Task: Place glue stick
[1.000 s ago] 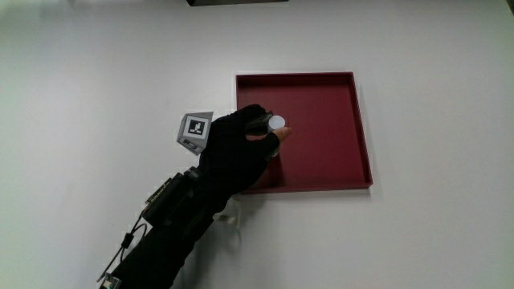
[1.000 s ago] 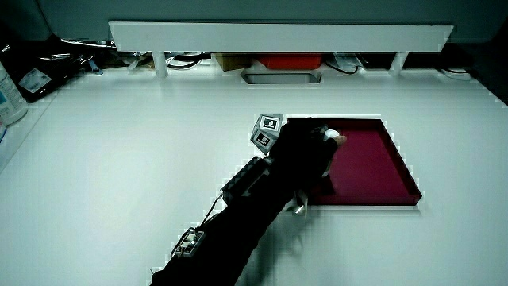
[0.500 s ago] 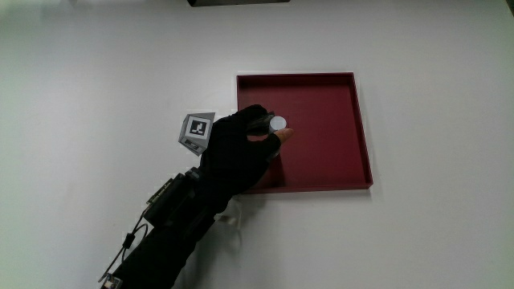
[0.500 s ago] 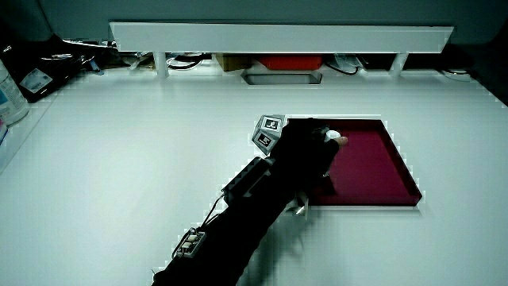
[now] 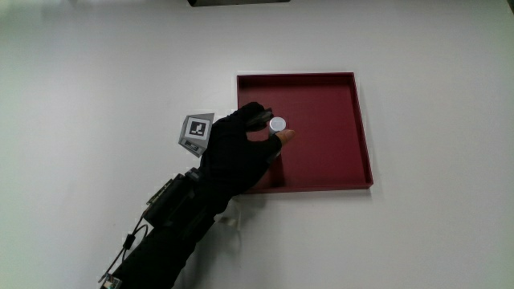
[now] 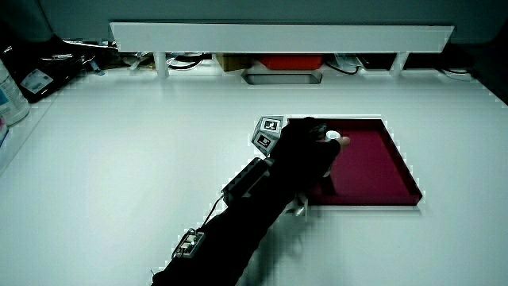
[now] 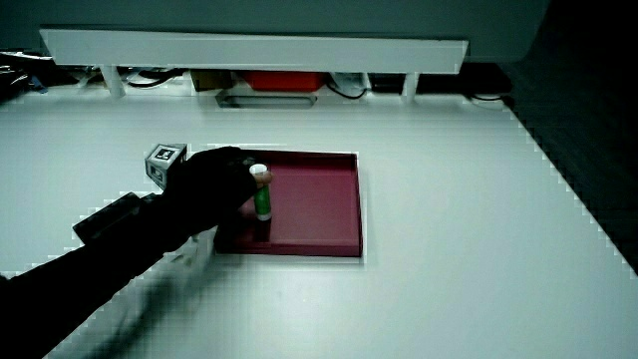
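— On the white table (image 5: 96, 72), what lies around the hand?

— Only a shallow dark red tray (image 5: 363, 128) with low raised walls. The hand (image 5: 237, 148) reaches over the tray wall nearest its wrist, and its forearm (image 5: 173, 221) runs back across the table toward the person. A small patterned cube (image 5: 195, 131) sits on the back of the glove, just outside the tray.

— And the glue stick?

— The glue stick (image 7: 260, 195) stands upright inside the tray, near the wall the hand crosses. A side view shows its green body and white cap, with its base down at the tray floor. From above only the round white cap (image 5: 278, 124) shows.

— How are the fingers set?

— The fingers (image 5: 259, 118) curl around the stick and the thumb tip presses beside the cap, so the hand pinches it.

— Does anything block the way?

— The tray's low walls ring the stick, and the rest of the tray floor is bare red. The glove hides the stick's lower part in the main view.

— What of the room?

— A low white partition (image 6: 278, 36) stands at the table's edge farthest from the person, with cables and a red object (image 6: 290, 61) in the gap under it. Bottles (image 6: 9, 95) stand at one table edge in a side view.
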Demonstrator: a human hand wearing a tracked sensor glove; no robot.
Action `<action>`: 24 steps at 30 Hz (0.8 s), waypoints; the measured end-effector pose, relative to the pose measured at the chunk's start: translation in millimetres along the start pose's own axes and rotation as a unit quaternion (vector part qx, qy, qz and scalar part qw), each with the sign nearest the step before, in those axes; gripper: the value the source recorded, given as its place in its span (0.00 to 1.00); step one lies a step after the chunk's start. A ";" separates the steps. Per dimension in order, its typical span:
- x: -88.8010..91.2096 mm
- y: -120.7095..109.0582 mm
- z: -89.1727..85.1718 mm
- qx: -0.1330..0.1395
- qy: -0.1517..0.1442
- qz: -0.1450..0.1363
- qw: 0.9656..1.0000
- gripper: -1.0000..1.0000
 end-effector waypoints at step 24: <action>43.5 -17.5 43.8 -0.167 -0.037 -0.098 0.980 0.00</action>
